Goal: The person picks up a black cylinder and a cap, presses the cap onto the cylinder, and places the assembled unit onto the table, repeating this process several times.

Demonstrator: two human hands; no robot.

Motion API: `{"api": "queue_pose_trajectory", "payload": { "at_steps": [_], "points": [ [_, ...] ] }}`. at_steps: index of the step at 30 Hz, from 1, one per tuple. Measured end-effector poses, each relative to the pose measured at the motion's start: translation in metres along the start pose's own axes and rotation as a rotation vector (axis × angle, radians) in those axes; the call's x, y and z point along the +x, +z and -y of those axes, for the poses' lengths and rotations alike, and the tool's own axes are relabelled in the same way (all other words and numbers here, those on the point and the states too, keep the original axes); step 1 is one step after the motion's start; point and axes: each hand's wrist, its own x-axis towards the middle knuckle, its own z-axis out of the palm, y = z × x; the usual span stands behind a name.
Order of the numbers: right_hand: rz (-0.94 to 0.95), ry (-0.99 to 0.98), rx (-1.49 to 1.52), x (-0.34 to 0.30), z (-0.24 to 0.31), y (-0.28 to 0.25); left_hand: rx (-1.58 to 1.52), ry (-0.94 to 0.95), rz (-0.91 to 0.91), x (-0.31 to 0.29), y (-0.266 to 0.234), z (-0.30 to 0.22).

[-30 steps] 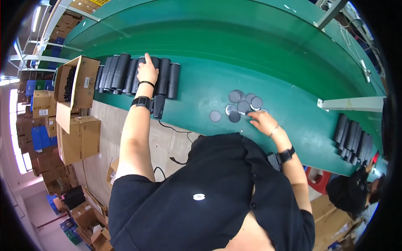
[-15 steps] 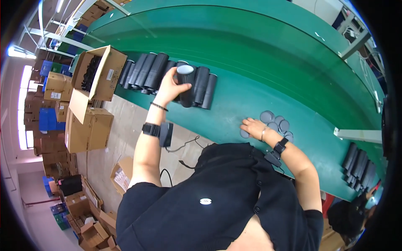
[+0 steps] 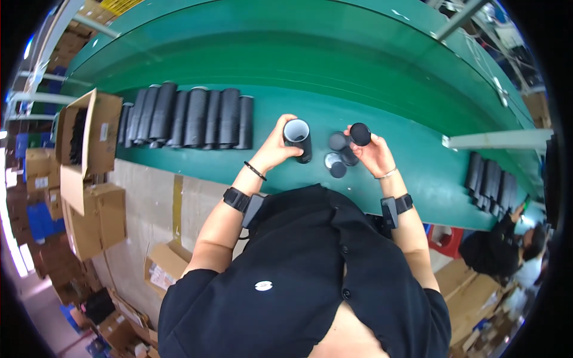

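Note:
My left hand (image 3: 278, 147) is wrapped round a black cylindrical tube (image 3: 304, 147), held over the table with its open, pale-lined end tilted up toward me. My right hand (image 3: 375, 156) pinches a round black cap (image 3: 360, 134) by its edge, to the right of the tube and apart from it. Just left of my right hand, several loose round caps (image 3: 338, 141) lie on the green tabletop. One of them shows a light inner face. Farther left, a row of black tubes (image 3: 196, 117) lies side by side, stacked in places.
An open cardboard box (image 3: 101, 131) with dark things in it stands beyond the table's left end. More black tubes (image 3: 490, 180) lie at the right end, near a white metal bracket (image 3: 500, 139). A person in dark clothing (image 3: 490, 250) is at the far right.
My left hand has carried the tube rightward, away from the row. My right hand has lifted a cap off the table and turned upward. The view has shifted to the right.

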Motion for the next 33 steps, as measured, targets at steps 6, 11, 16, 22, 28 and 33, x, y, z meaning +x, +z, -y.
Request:
{"api": "queue_pose_trajectory", "payload": {
  "at_steps": [6, 11, 16, 22, 28, 33],
  "points": [
    [0.088, -0.123, 0.269, -0.031, 0.006, 0.003, 0.158, 0.087, 0.044, 0.012, 0.032, 0.028],
    [0.174, -0.179, 0.38, -0.032, 0.004, -0.011, 0.069, -0.04, 0.096, 0.013, 0.033, 0.024],
    [0.028, -0.204, 0.021, -0.019, 0.003, 0.024, -0.284, -0.116, 0.41, -0.003, 0.051, -0.033],
    [0.053, -0.212, -0.248, -0.005, -0.009, 0.047, -0.437, -0.1, 0.48, 0.005, 0.057, -0.041],
    [0.156, 0.047, -0.25, -0.002, 0.007, 0.021, -0.299, -0.129, 0.535, 0.003, 0.046, -0.038],
    [0.183, 0.183, -0.39, -0.005, 0.016, 0.036, -0.231, -0.136, 0.584, 0.006, 0.047, -0.026]
  ]
}}
